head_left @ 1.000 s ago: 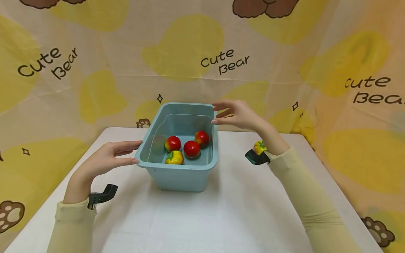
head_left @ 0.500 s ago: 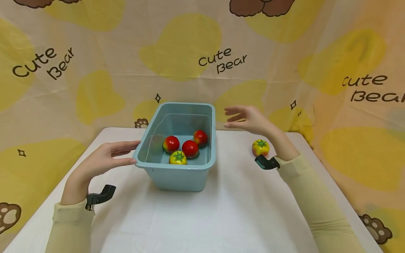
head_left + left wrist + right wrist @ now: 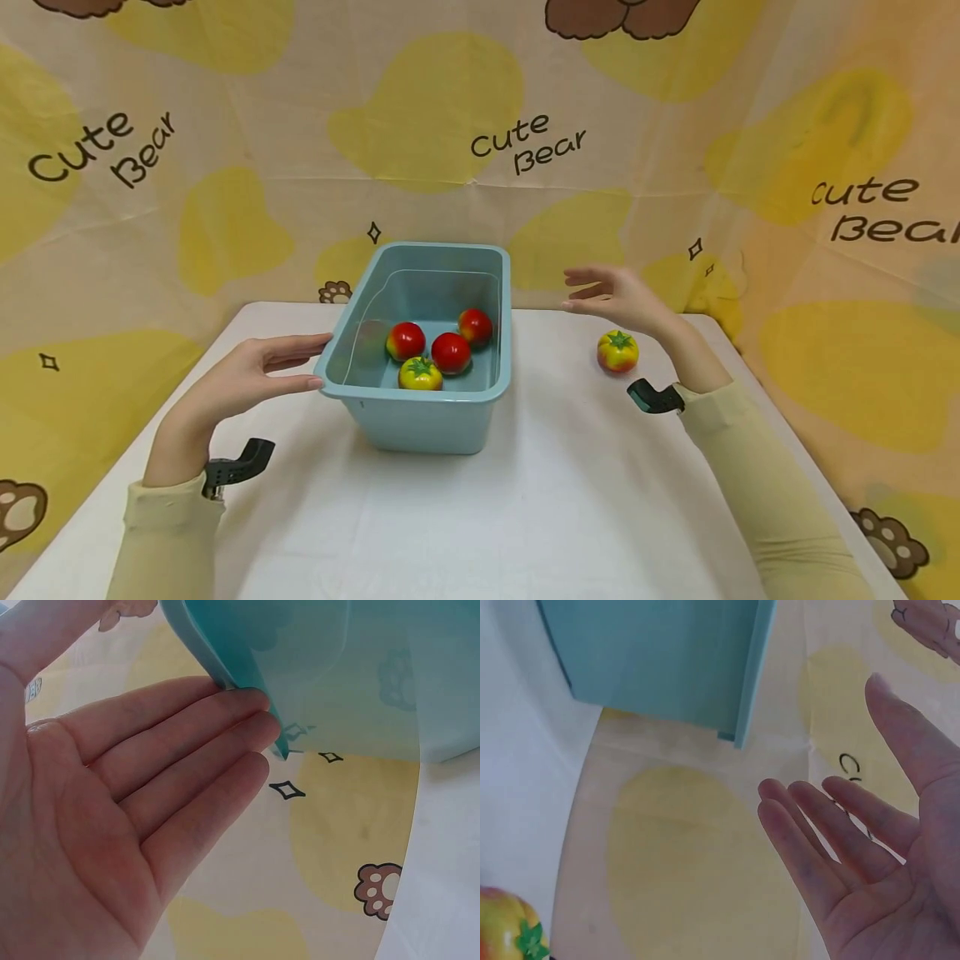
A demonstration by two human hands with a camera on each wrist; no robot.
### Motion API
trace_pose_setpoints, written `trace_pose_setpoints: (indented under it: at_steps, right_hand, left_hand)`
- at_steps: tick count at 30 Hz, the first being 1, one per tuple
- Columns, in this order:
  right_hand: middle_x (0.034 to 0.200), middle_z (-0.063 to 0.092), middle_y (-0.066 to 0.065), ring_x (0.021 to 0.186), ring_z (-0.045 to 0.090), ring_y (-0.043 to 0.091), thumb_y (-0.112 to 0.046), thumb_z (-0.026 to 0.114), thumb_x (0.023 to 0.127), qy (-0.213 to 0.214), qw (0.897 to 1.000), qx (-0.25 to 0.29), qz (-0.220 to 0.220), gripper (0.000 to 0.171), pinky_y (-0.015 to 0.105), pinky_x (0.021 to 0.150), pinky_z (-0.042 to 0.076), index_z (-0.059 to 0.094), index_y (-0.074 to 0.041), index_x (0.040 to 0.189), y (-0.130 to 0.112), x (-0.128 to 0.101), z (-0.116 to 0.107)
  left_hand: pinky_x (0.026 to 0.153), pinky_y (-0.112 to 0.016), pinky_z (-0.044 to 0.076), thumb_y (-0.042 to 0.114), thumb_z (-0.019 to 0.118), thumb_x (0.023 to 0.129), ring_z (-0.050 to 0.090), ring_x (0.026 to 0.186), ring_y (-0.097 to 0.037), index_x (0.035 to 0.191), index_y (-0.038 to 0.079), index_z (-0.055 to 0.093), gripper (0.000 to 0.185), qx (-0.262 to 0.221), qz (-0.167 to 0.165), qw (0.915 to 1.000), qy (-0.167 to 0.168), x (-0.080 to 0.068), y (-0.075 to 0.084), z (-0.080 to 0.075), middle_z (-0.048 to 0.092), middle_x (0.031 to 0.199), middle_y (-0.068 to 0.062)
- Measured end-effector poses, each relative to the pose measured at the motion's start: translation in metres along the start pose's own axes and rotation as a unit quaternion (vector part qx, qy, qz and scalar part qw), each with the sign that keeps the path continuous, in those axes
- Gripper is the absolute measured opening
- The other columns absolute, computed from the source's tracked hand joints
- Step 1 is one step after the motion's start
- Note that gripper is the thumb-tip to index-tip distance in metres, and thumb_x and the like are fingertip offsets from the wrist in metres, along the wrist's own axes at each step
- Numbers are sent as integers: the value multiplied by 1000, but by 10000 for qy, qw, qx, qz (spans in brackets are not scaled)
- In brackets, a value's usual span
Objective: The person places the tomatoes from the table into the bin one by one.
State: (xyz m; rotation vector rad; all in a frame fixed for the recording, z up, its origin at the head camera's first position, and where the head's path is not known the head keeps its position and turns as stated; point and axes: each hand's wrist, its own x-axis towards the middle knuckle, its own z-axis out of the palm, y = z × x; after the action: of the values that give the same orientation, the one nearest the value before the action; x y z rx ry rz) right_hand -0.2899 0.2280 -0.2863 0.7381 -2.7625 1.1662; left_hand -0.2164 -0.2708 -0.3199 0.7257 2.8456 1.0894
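The white surface (image 3: 525, 517) runs back to a cloth backdrop (image 3: 450, 125) printed with yellow shapes and "Cute Bear". Its near half lies bare in front of the person, and open strips run along either side of the tub toward the left and right edges.

A blue plastic tub (image 3: 427, 417) stands a little left of the middle, long side pointing away. It holds water and four toy tomatoes: three red tomatoes (image 3: 451, 352) grouped toward the back and one yellow tomato (image 3: 420, 373) nearest the front wall.

The left hand (image 3: 247, 383) is at the tub's near left corner, fingers straight and relaxed, grip released, with the fingertips (image 3: 251, 701) touching the rim's outer edge. The right hand (image 3: 618, 296) hovers above the surface to the right of the tub, well apart from its rim, palm turned inward, fingers spread, grasping nothing.

A fifth tomato (image 3: 618, 351), yellow blushed with red under a green stalk, lies alone on the surface right of the tub, just beside the right wrist. Nothing stands between it and the tub's right wall.
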Motion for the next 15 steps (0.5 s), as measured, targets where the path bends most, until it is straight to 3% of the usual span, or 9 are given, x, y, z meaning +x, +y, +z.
trace_pose_setpoints:
  at_steps: [10,15]
  right_hand:
    - [128,59,16,112,61,33,-33,69,87,-65,9993,-226,306,56,46,93,53,53,-6,134,23,-14,-6]
    - [129,58,17,112,61,34,-33,69,87,-66,9990,-168,405,57,46,93,53,52,-5,133,33,-22,-8]
  left_hand:
    - [92,-7,44,32,71,86,56,118,-4,137,24,52,55,1,35,10000,-13,1,0,0,57,134,1]
    - [93,-8,44,30,71,86,53,116,5,137,23,52,55,-130,71,9999,-23,1,-1,1,57,135,0]
